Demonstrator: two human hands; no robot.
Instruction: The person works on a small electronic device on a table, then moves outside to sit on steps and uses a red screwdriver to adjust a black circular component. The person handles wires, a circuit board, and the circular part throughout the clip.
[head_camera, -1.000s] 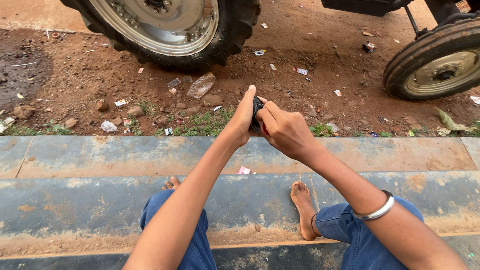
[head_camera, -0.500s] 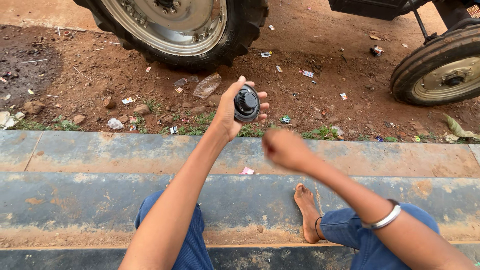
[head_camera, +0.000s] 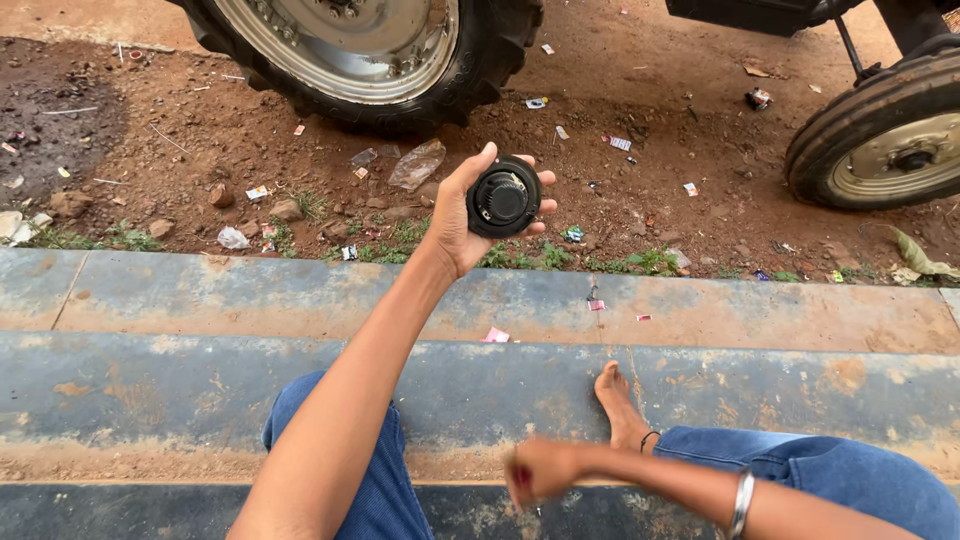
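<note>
The left hand (head_camera: 462, 215) is stretched out in front of the person, palm turned up toward the camera, its grip clamped on a round black ribbed cap (head_camera: 503, 198): the thumb curls over the top edge and the fingers wrap the right side and underside, so the flat face with its raised centre looks back at the wearer. The cap is held in the air above the far edge of the painted concrete steps (head_camera: 200, 300), in line with the strip of grass and litter at the edge of the red dirt ground (head_camera: 650, 130).

The right hand (head_camera: 535, 470) is low and close to the body, near the bottom of the view and well apart from the cap. It is blurred; the fingers look loosely curled together and hold nothing that can be made out. A silver bangle (head_camera: 741, 503) sits on that forearm.

Below the arms are both knees in blue jeans (head_camera: 830, 475), and a bare foot (head_camera: 622, 410) rests on the step, a thin dark band around its ankle.

Beyond the steps a large tractor tyre (head_camera: 400, 60) with a pale metal rim stands on the dirt, and a smaller wheel (head_camera: 885, 140) stands at the right. A crushed clear plastic bottle (head_camera: 418, 163) lies near the large tyre.
</note>
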